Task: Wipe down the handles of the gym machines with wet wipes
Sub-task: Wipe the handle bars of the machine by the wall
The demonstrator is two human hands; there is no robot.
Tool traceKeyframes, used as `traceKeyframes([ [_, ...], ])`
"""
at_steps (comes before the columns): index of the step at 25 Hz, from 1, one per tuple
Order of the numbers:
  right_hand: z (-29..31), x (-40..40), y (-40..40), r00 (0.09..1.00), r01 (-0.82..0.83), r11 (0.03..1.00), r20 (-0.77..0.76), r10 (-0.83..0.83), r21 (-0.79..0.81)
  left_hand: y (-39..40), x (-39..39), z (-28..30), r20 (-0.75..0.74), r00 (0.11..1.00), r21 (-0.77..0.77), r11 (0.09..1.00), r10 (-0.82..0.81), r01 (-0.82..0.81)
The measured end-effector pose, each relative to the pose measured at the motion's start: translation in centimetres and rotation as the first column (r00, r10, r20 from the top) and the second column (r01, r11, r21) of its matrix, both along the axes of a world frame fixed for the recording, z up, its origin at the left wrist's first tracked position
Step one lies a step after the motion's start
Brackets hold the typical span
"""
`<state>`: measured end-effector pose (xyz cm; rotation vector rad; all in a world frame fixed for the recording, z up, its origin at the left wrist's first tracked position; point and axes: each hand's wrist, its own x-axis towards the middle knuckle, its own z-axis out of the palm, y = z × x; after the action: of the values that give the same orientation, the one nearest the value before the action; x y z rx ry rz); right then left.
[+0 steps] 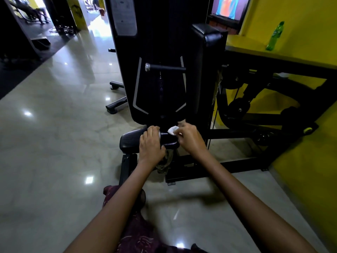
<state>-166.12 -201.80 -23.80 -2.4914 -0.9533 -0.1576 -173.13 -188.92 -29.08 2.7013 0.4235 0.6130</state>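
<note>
Our left hand (151,143) grips the black padded machine seat (135,138). Just beside it, our right hand (189,137) pinches a small white wet wipe (172,130)

A green plastic bottle (275,36) stands upright on a yellow ledge (255,47) against the yellow wall (300,19) at the right. A framed screen (230,8) showing orange and blue shapes hangs above the ledge's far end. The glossy pale floor (54,134) reflects ceiling lights, with a dark mat (21,64) along its left edge.
</note>
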Motion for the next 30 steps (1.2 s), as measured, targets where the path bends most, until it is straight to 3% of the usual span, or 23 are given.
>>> traceKeyframes([
  [5,1.8,-1.0,4.4,0.998,0.056,0.997,0.006,-0.056,-0.057,0.1,-0.1,0.2,0.017,1.000,-0.032,0.999,-0.024,0.024],
  [12,-4.8,-1.1,-0.6,0.984,-0.166,0.947,0.110,0.140,0.275,0.6,-0.5,0.3,-0.027,0.998,-0.082,0.995,-0.062,0.059],
  [14,-5.9,-1.6,-0.4,0.996,-0.088,0.903,0.047,0.075,0.420,1.0,-0.6,0.6,-0.049,0.992,-0.080,0.990,-0.117,0.112],
  [16,-6.6,-3.0,0.6,0.982,0.158,0.785,-0.178,-0.062,0.599,1.7,-0.9,1.1,-0.060,0.980,-0.141,0.973,-0.192,0.182],
  [17,-7.2,-3.5,1.1,0.914,0.350,0.680,-0.392,-0.099,0.644,2.0,-1.1,1.3,-0.056,0.971,-0.203,0.955,-0.231,0.215],
  [18,-7.8,-3.6,1.7,0.770,0.549,0.546,-0.637,-0.037,0.633,2.2,-1.3,1.5,-0.040,0.966,-0.265,0.935,-0.256,0.237],
  [19,-8.2,-3.4,2.3,0.563,0.711,0.412,-0.812,0.154,0.571,2.3,-1.3,1.6,-0.014,0.965,-0.309,0.919,-0.261,0.244],
  [20,-8.3,-3.1,3.0,0.349,0.817,0.317,-0.850,0.394,0.482,2.3,-1.2,1.5,0.015,0.969,-0.341,0.910,-0.247,0.237],
  [22,-7.9,-2.5,4.5,0.082,0.916,0.244,-0.742,0.665,0.319,1.8,-0.9,1.2,0.095,0.979,-0.385,0.900,-0.181,0.203],
  [25,-6.9,-2.8,5.9,-0.051,0.928,0.284,-0.670,0.740,0.242,1.5,-0.4,0.2,0.222,0.970,-0.436,0.881,-0.095,0.186],
  [27,-6.6,-3.0,5.3,-0.066,0.931,0.269,-0.610,0.789,0.247,1.9,-0.2,0.0,0.250,0.964,-0.468,0.861,-0.085,0.198],
  [30,-6.8,-3.2,4.1,-0.031,0.976,0.138,-0.525,0.850,0.166,2.6,-0.2,0.3,0.252,0.956,-0.515,0.816,-0.149,0.263],
])
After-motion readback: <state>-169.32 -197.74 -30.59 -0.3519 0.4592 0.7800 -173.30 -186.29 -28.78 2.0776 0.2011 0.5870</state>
